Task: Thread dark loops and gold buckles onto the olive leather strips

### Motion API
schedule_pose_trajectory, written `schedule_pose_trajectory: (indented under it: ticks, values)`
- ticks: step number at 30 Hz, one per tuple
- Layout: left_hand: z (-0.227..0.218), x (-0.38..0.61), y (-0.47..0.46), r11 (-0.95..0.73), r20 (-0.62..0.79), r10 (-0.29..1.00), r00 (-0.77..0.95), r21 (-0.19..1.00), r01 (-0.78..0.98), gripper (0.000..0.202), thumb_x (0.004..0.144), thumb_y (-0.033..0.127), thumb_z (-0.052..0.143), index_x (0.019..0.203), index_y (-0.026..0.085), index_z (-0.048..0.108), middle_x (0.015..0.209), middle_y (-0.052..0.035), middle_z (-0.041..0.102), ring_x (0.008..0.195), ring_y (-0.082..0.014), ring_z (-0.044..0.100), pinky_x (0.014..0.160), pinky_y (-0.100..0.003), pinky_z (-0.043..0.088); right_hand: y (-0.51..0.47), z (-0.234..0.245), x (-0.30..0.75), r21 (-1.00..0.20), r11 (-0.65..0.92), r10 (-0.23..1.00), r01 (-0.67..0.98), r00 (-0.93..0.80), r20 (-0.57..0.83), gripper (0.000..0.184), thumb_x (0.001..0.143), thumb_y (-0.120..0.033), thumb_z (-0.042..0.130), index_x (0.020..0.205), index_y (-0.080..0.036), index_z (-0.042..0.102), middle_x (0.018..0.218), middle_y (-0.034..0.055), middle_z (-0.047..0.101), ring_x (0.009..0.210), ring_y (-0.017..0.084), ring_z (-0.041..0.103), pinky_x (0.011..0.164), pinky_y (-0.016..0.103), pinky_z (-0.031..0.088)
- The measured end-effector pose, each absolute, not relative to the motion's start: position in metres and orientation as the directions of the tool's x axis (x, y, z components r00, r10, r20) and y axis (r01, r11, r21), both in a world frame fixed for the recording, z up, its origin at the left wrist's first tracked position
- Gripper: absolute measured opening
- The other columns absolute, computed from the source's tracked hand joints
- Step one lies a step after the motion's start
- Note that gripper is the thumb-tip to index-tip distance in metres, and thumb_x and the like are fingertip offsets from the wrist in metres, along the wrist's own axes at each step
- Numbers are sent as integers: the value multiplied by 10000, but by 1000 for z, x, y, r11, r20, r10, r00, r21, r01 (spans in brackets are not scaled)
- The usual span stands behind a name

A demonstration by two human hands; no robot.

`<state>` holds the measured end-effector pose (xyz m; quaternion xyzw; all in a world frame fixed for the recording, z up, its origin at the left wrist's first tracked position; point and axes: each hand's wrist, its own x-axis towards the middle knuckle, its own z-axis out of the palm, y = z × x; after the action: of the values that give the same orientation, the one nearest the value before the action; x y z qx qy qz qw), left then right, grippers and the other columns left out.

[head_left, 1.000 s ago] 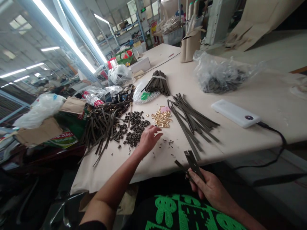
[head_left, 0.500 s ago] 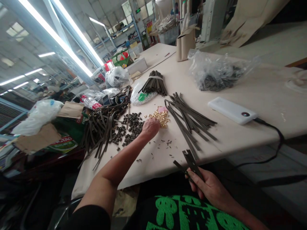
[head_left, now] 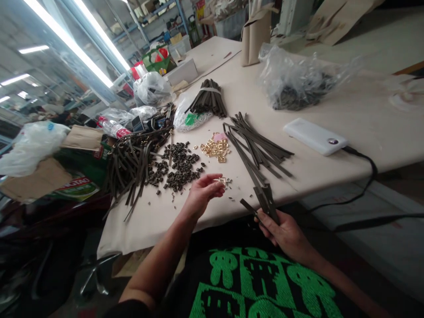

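Note:
Between the fingertips of my left hand is a small gold buckle, held above the table. My right hand is closed around a few dark grey-brown straps at the table's front edge, their flat ends sticking up past the thumb. Beyond my left hand lies a pile of gold buckles beside a pink scrap. Left of it spreads a heap of small dark loops. Loose dark straps lie fanned out to the right of the buckles.
A tied bundle of straps rests on a plastic bag behind the buckles. To the right are a white power bank with a black cable and a clear bag of dark pieces. Chains and hanging straps cover the left edge.
My left hand has come back from the gold pile toward me with a buckle in its fingers. My right hand still grips the straps. The view has tilted down slightly.

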<state>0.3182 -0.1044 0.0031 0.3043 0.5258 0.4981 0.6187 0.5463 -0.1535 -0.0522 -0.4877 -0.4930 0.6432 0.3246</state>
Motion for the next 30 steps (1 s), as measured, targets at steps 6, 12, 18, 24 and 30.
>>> schedule_pose_trajectory:
  ticks: [6, 12, 18, 24, 30]
  values:
    - [1, 334, -148, 331, -364, 931, -25, 871, -364, 418, 629, 290, 858, 992, 157, 699, 723, 2, 672, 598, -86, 630, 575, -196, 515, -156, -46, 542, -962, -252, 933, 107, -238, -271, 420, 798, -603, 645, 783, -185, 615, 519, -47, 443, 415, 91, 360, 350, 209, 290]
    - [-5, 337, -167, 286, -299, 954, 24, 881, -377, 385, 691, 262, 823, 1037, 179, 676, 811, 1, 678, 652, -90, 646, 656, -223, 539, -159, -35, 539, -968, -198, 950, 151, -214, -228, 330, 829, -507, 618, 751, -187, 596, 534, -37, 472, 410, 87, 373, 349, 207, 303]
    - [-10, 336, -176, 233, -241, 971, 15, 919, -320, 342, 718, 257, 805, 1029, 179, 683, 826, -7, 692, 713, -98, 646, 695, -218, 526, -161, -34, 538, -974, -168, 952, 151, -231, -200, 298, 850, -472, 602, 771, -185, 598, 531, -41, 483, 390, 83, 366, 339, 208, 290]
    - [-11, 332, -180, 222, -237, 971, -9, 919, -325, 303, 710, 277, 808, 974, 179, 697, 824, -7, 696, 713, -100, 632, 696, -221, 521, -163, -34, 536, -968, -153, 951, 199, -237, -199, 315, 857, -491, 588, 766, -189, 598, 524, -38, 476, 386, 87, 366, 333, 211, 295]
    - [-20, 328, -184, 203, -222, 975, -31, 933, -299, 209, 725, 298, 801, 872, 183, 707, 803, 1, 708, 721, -99, 640, 721, -223, 524, -165, -29, 532, -960, -147, 952, 237, -229, -202, 322, 851, -504, 580, 748, -200, 594, 526, -31, 476, 393, 92, 364, 328, 209, 294]
